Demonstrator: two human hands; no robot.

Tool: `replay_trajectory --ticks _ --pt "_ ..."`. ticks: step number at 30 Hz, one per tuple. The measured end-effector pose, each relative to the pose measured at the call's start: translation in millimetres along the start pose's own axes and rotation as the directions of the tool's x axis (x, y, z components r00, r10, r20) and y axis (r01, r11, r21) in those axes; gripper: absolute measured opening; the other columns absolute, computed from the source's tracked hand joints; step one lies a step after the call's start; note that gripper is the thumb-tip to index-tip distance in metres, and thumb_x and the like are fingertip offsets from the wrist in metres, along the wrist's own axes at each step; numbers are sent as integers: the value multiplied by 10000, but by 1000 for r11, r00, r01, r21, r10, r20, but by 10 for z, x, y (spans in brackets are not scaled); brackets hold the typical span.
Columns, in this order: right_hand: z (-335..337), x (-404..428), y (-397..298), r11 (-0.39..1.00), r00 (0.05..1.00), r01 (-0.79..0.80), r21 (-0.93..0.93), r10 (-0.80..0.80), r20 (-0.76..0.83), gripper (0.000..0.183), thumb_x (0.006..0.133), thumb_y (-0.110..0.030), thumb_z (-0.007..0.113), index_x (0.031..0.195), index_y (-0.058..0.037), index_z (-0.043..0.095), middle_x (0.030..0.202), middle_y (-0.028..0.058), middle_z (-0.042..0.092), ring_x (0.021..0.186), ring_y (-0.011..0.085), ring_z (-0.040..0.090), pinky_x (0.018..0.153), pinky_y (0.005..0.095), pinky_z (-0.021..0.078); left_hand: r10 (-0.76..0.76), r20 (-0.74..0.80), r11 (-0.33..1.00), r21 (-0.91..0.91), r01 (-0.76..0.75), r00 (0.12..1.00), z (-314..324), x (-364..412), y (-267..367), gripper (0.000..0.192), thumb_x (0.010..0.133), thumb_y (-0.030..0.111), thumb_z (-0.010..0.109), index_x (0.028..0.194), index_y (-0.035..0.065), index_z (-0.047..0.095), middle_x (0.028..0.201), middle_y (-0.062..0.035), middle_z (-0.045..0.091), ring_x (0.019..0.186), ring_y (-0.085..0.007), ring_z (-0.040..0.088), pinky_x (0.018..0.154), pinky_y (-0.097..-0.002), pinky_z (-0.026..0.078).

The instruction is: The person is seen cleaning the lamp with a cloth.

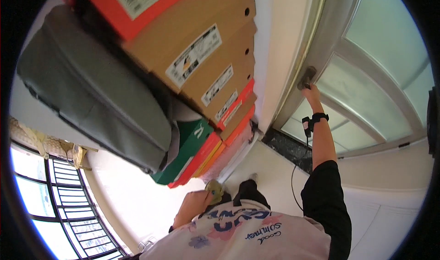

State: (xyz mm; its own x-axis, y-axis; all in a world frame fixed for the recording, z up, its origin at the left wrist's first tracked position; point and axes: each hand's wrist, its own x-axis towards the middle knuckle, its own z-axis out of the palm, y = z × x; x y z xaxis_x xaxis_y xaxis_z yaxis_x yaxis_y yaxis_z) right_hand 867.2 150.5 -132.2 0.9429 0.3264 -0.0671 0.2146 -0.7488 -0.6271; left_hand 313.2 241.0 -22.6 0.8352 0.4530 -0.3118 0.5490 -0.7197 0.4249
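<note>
My right hand [311,92] is at the upper right, its fingers closed around the dark handle [307,77] of a door with frosted glass panes [364,95]. A black strap with a small device sits on that wrist, and a thin cable hangs below it. Low in the middle, in front of my body, my left hand [195,205] grips a small greenish-yellow object [215,192]; what it is, I cannot tell. Part of this object is hidden by my fingers.
Stacked shoe boxes [206,64] rise close on the left, beside a grey fabric bag [96,88]. Below the door lies a dark stone threshold [288,150]. A barred window [68,205] is at the lower left. A pink fluffy item [233,148] lies beneath the boxes.
</note>
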Motion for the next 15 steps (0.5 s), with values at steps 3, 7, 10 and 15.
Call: replay_trajectory --ticks 3,7,10,15 --pt "-11 -535 -26 1000 1000 30 -10 -30 -4 388 592 -214 530 936 -40 575 842 205 582 813 370 540 689 404 428 80 47 996 -31 -79 996 -50 -50 -70 300 785 242 428 656 -7 536 651 -187 545 622 -351 535 612 -406 432" --pt "-56 -1355 -43 955 958 206 -212 -242 -157 366 577 -170 523 889 8 593 711 194 584 702 351 550 675 414 409 225 81 974 -30 -223 971 -55 -78 -259 308 788 257 431 642 2 521 646 -174 545 626 -333 536 598 -399 431" --pt "-180 -2097 -87 832 818 391 -395 -511 -266 79 524 -111 514 540 -46 473 530 137 483 562 339 468 571 403 340 349 79 937 -15 -349 934 -98 -76 -331 279 779 237 457 623 11 504 623 -156 528 608 -318 531 566 -391 422" --pt "-229 -3245 201 839 767 400 -369 -527 -367 89 534 -60 513 583 -34 444 586 126 419 660 324 428 627 407 331 480 31 875 -97 -475 877 -98 -6 -448 260 779 225 470 644 5 498 641 -164 523 622 -331 519 554 -402 404"
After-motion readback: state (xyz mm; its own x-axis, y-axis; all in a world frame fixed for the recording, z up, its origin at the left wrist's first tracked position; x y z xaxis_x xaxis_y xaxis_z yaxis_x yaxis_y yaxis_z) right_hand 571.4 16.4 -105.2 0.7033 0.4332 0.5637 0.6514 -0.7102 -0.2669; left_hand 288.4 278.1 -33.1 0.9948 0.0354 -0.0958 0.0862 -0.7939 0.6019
